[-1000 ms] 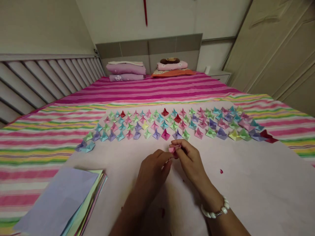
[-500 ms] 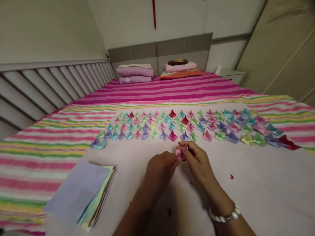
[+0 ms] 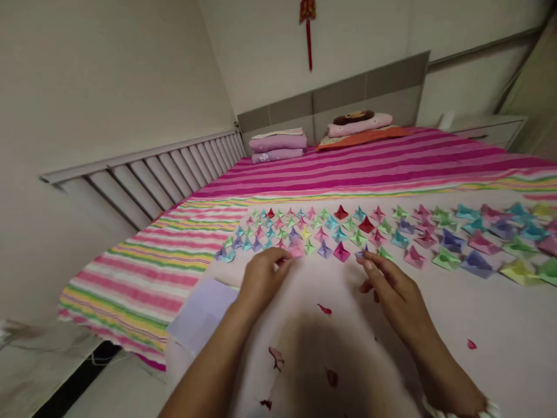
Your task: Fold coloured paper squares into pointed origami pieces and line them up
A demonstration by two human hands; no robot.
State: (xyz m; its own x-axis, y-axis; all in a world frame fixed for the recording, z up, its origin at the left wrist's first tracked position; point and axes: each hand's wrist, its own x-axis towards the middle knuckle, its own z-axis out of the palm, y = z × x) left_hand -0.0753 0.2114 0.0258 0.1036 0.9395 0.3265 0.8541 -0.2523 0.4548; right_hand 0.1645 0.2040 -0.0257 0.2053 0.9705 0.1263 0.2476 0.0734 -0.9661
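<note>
My left hand (image 3: 265,273) is closed, thumb and forefinger pinching a small pink folded-paper boat (image 3: 296,248) at the front of the rows. My right hand (image 3: 391,290) hangs over the white sheet with its fingers apart and nothing held. Its fingertips overlap a purple paper boat (image 3: 362,253) in the view; whether they touch it I cannot tell. Between the hands stand a magenta paper boat (image 3: 342,252) and a lavender one (image 3: 324,249). Several more boats in green, blue, pink, yellow and red fill the rows behind.
A stack of coloured paper (image 3: 204,313) lies left, partly hidden by my left forearm. Dark red scraps (image 3: 332,377) are scattered on the white sheet (image 3: 304,290). Striped bedding (image 3: 143,273), a side rail (image 3: 143,174) and folded bedding (image 3: 278,142) lie beyond.
The hands have drawn apart. My left hand has carried the pink paper to the boat rows at left, and my right hand has let go of it. The view has swung left.
</note>
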